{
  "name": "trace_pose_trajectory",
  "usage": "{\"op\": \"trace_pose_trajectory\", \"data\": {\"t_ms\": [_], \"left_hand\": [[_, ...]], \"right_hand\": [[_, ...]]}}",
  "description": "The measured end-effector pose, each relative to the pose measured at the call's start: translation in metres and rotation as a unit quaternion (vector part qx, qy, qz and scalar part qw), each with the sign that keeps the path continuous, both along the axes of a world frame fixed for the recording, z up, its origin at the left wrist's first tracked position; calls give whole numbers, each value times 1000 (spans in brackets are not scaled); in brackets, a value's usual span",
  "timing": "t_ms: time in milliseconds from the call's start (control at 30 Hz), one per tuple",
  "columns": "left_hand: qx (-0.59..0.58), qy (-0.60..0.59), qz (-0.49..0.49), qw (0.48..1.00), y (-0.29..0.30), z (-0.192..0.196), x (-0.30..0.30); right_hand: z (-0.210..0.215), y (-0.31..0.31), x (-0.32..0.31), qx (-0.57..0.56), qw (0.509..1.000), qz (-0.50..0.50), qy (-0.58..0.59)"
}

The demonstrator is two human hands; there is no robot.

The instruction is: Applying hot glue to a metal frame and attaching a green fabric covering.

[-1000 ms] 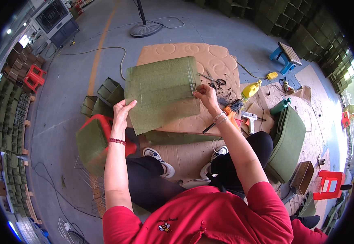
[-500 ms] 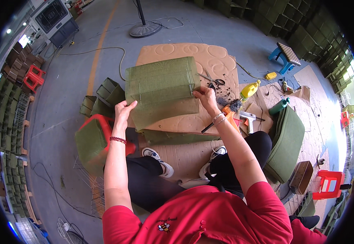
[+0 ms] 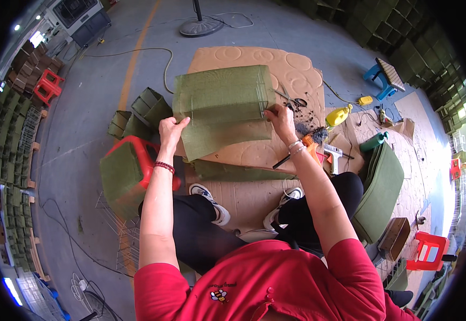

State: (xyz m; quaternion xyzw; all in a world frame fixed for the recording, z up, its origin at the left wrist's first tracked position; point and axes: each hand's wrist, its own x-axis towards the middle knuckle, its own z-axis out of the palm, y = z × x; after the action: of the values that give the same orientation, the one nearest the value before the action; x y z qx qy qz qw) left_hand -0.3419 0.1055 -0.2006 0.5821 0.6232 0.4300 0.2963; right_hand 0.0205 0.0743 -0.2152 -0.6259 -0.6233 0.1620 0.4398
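While my left hand [image 3: 169, 131] and right hand [image 3: 282, 123] pinch opposite edges of the green mesh sheet [image 3: 225, 95] over the cardboard [image 3: 289, 63], its front flap bends down more sharply than 1.0 s ago.

from far off, i look through the left camera worn on the head. its wide, round view sits close above the red shirt [image 3: 297, 275] and faces down and ahead, over the near edge of the cardboard [image 3: 300, 77], past its far edge to the grey floor [image 3: 91, 139].

Scissors [image 3: 295, 100] as obstacle beyond right fingers [image 3: 271, 114]
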Motion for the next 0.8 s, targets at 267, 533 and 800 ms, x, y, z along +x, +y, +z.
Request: {"op": "trace_pose_trajectory", "data": {"t_ms": [267,533,800], "left_hand": [[-23,13,-1,1000,-8,7,2],[41,112,3,993,-4,5,6],[93,140,-12,986,1,19,6]], "right_hand": [[8,-3,-5,-44,998,3,46],[11,-5,-16,-1,999,0,45],[29,6,-9,44,998,12,-42]]}}
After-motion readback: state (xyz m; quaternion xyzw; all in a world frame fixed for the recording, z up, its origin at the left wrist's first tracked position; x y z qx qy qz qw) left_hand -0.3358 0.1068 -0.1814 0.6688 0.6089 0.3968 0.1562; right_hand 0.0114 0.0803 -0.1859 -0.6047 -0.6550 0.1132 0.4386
